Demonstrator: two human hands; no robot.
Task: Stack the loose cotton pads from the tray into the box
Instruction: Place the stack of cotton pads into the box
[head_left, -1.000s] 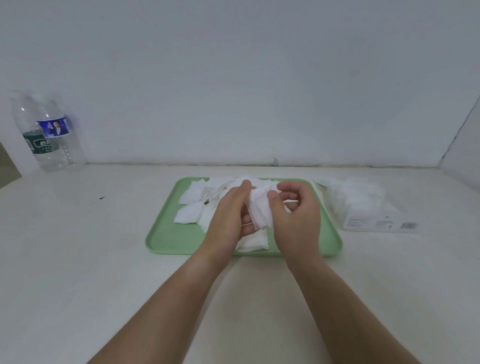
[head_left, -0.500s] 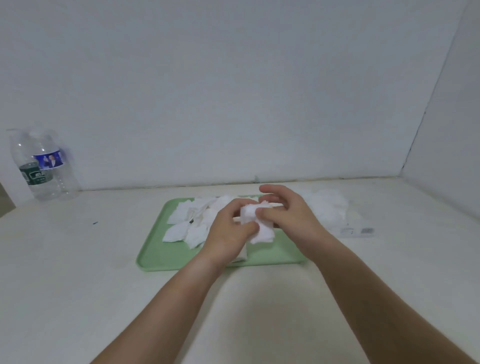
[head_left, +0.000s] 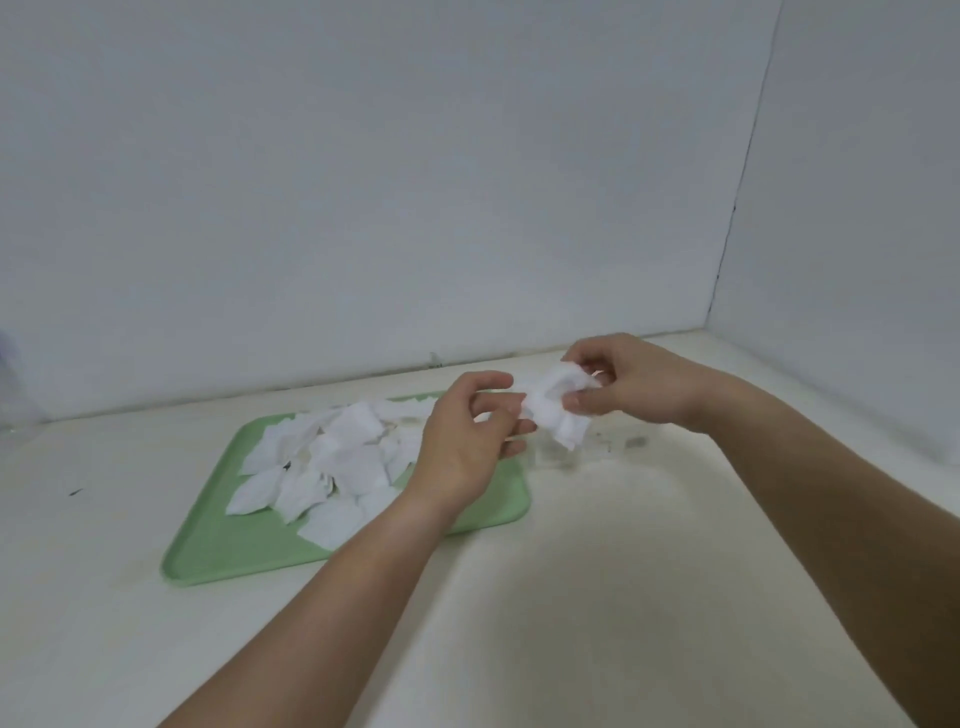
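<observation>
Pad bundle: pinched in right hand fingertips.
Left hand: loosely curled beside bundle; contact unclear.
Tray: edge beneath left fingers.

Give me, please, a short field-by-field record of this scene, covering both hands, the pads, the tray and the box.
right hand: grips a bunch of cotton pads, held above the table just right of the tray
left hand: fingers curled, tips at the bunch's edge; grip unclear
tray: green, flat on the table
loose pads: many, scattered and overlapping on the tray
box: blurred, below the right hand, beside the tray's right edge
</observation>
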